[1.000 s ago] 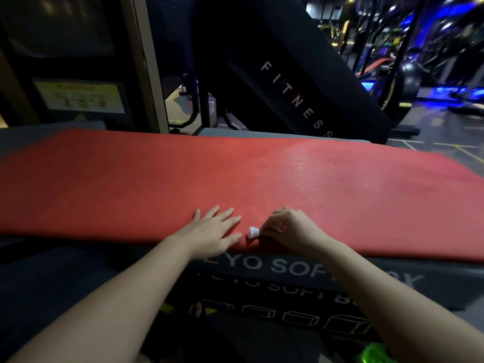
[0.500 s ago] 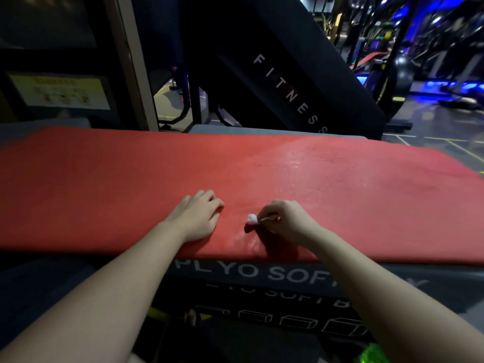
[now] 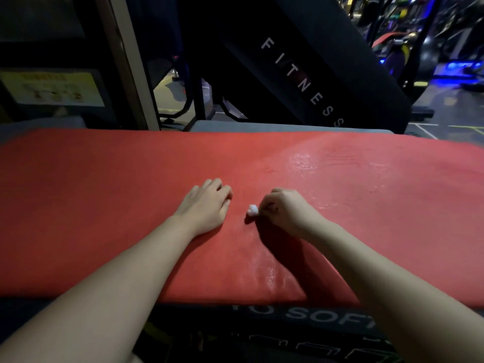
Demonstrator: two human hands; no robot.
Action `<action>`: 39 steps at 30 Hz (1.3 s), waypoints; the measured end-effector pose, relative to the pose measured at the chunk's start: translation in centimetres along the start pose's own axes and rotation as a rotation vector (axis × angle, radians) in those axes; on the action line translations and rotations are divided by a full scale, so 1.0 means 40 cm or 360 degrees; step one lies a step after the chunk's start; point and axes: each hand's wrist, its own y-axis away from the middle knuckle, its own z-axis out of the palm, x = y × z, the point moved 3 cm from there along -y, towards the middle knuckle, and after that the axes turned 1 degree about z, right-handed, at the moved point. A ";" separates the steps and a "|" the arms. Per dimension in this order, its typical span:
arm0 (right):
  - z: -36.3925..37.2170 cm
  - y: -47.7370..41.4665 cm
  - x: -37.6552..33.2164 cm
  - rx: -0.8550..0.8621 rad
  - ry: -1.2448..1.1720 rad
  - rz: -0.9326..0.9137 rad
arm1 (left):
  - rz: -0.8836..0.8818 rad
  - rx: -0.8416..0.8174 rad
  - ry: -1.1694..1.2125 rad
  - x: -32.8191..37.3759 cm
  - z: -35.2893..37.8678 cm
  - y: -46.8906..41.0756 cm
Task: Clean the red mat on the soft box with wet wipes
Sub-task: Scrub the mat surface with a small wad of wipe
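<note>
Right grip (image 3: 285, 211) pinches a small white wipe (image 3: 252, 210) against the red mat (image 3: 104, 195), near its middle. Left grip (image 3: 207, 205) rests on mat just beside, fingers loosely bent. Mat lies on soft box (image 3: 314, 319).

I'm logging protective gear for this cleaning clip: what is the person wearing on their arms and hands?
Nothing visible: left hand and right hand are ungloved, left forearm and right forearm bare with no sleeves in view; no watch, bracelet or ring shows.
</note>
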 end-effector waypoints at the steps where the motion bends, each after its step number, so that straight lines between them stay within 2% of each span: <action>1: 0.003 -0.022 0.015 0.0064 0.0016 0.0046 | -0.0015 0.0010 0.0011 -0.006 0.006 -0.017; 4: -0.009 -0.053 0.047 0.0051 -0.0033 0.0165 | -0.0115 0.0023 0.0079 -0.024 0.023 -0.060; 8: -0.048 -0.025 0.042 -0.0528 -0.0313 0.0143 | -0.0197 -0.0154 0.0151 -0.037 0.066 -0.088; 9: -0.054 -0.013 0.038 -0.0601 -0.0354 0.0126 | -0.0204 -0.0221 0.0180 -0.039 0.076 -0.090; 11: -0.056 -0.008 0.039 -0.0501 -0.0341 0.0102 | -0.0211 -0.0306 0.0224 -0.046 0.086 -0.093; 14: -0.033 -0.043 0.057 -0.0150 -0.0133 0.0010 | -0.0232 -0.0282 0.0185 -0.051 0.071 -0.105; 17: -0.025 -0.089 0.093 0.0095 -0.0140 0.0140 | -0.0277 -0.0325 0.0040 -0.038 0.040 -0.146; 20: -0.039 -0.105 0.107 -0.0100 -0.0169 0.0176 | -0.0311 -0.0329 0.0020 -0.030 0.030 -0.206; 23: -0.050 -0.118 0.103 -0.0358 -0.0242 0.0095 | -0.0316 -0.0117 0.0003 -0.052 0.061 -0.237; 25: -0.044 -0.162 0.119 -0.0278 -0.0078 0.0006 | -0.0348 -0.0066 0.0060 -0.070 0.096 -0.240; 27: -0.030 -0.226 0.134 -0.0079 0.0032 -0.0056 | -0.0341 -0.0108 0.0115 -0.084 0.125 -0.246; 30: -0.010 -0.313 0.172 0.0113 -0.0010 0.0067 | -0.0311 -0.0145 0.0131 -0.092 0.140 -0.254; 32: -0.010 -0.361 0.193 0.0138 0.0008 0.0134 | -0.0329 -0.0183 0.0163 -0.101 0.142 -0.260; 34: -0.031 -0.381 0.193 -0.0004 0.0010 0.0180 | -0.0338 -0.0226 0.0218 -0.110 0.147 -0.265; 37: -0.048 -0.379 0.175 -0.0406 0.0042 0.0138 | -0.0340 -0.0206 0.0228 -0.111 0.152 -0.270; 39: -0.047 -0.402 0.183 -0.0392 0.0050 0.0140 | -0.0343 -0.0203 0.0200 -0.109 0.153 -0.269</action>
